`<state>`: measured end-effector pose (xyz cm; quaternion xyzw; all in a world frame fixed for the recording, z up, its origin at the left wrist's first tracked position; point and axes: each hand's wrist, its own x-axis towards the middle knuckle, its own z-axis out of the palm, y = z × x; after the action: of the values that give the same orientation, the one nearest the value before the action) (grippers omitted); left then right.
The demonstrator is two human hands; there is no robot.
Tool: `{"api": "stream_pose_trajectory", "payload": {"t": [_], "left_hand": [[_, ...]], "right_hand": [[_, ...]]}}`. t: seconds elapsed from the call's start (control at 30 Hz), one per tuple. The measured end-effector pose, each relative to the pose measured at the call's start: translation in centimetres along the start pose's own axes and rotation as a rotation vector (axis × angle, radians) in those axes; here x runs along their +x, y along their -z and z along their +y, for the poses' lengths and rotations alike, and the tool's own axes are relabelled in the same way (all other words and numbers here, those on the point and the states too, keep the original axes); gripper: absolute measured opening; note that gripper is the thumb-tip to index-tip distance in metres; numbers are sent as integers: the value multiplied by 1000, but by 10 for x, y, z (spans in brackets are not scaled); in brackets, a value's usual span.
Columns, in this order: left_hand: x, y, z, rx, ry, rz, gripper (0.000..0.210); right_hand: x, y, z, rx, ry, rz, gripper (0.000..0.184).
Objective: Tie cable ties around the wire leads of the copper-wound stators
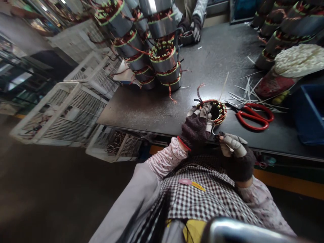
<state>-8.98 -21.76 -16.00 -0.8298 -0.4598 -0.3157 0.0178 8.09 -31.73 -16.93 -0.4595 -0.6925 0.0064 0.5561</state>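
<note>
A ring-shaped motor stator [223, 116] with copper windings and pale green insulation lies on the dark table near its front edge. My left hand [197, 126], in a dark glove with pale wrapped fingertips, grips the stator's left side, its fingers over the rim. Just in front of the stator is my right hand [235, 152], gloved alike, with fingers pinched together. A thin white cord [214, 131] curves from the stator's near edge towards those fingertips. Dark leads rise from the stator's far left side. Red-handled scissors [254, 116] rest to its right.
Stacked stators [164, 62] stand at the back left, with more stators [286, 30] at the back right. Loose white cord pieces [249, 89], a cord bundle [301, 60] and a blue bin [310, 114] are on the right. A co-worker's gloved hands [193, 30] hold another stator. White crates [76, 111] stand left.
</note>
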Motion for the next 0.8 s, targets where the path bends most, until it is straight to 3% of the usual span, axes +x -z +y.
{"api": "stream_pose_trajectory", "payload": {"t": [0.2,0.33,0.47,0.53,0.63,0.7,0.8], "left_hand": [[-2,8,-1,50,-81,-71,45],[-1,13,-1,36,-99,-76,43],[4,13,-2,-35,-21,-37,48],[7,15,-3,-90,-18,-22,49],[9,19,-9,-176,-132,-102,43],[10,20,-14,-202,-207,-185,31],[10,18,-19,-186,-214,-214,21]], "right_hand": [[-3,-15,11,-12,-1,95,56],[-4,-7,7,-82,-27,116,54],[-2,4,0,-115,-34,71,57],[1,7,-3,-101,-58,106,51],[11,8,-7,-91,-145,235,27],[22,5,-6,-29,-260,255,15],[37,-7,-3,228,-484,279,16]]}}
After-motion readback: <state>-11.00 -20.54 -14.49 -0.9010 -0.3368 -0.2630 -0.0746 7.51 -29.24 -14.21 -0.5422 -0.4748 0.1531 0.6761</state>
